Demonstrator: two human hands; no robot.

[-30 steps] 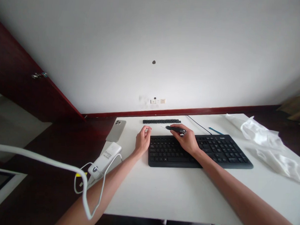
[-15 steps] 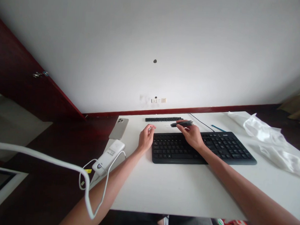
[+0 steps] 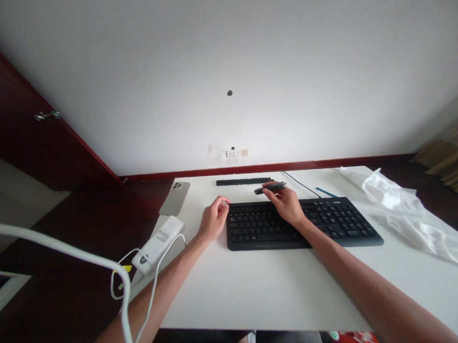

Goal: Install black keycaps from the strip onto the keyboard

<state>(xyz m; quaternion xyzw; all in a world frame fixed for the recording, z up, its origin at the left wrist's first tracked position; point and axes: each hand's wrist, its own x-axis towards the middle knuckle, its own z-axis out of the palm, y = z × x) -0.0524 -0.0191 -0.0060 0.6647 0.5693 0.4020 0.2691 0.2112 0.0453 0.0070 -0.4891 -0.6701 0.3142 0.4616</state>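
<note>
A black keyboard (image 3: 262, 233) lies on the white table. My right hand (image 3: 289, 204) is above its upper middle, closed around a slim black handheld tool (image 3: 271, 188) held nearly level, pointing left. Thin, wire-like lines show by the tool's left tip; I cannot tell whether they belong to it. My left hand (image 3: 214, 219) rests at the keyboard's upper left corner with fingers curled against the thumb. Anything pinched there is too small or hidden to make out. Behind the keyboard lies a row of black keycaps (image 3: 243, 182).
At the table's left are a phone (image 3: 174, 199) and a white power bank (image 3: 158, 245) with a white cable (image 3: 77, 252). A blue stick (image 3: 325, 192) lies behind the keyboard, near its black cord (image 3: 300, 183). Crumpled white plastic (image 3: 393, 194) covers the right side. A wall stands beyond.
The view has shifted slightly, moving the table scene left in the picture. Both hands keep about the same places at the keyboard, and the black tool stays in my right hand.
</note>
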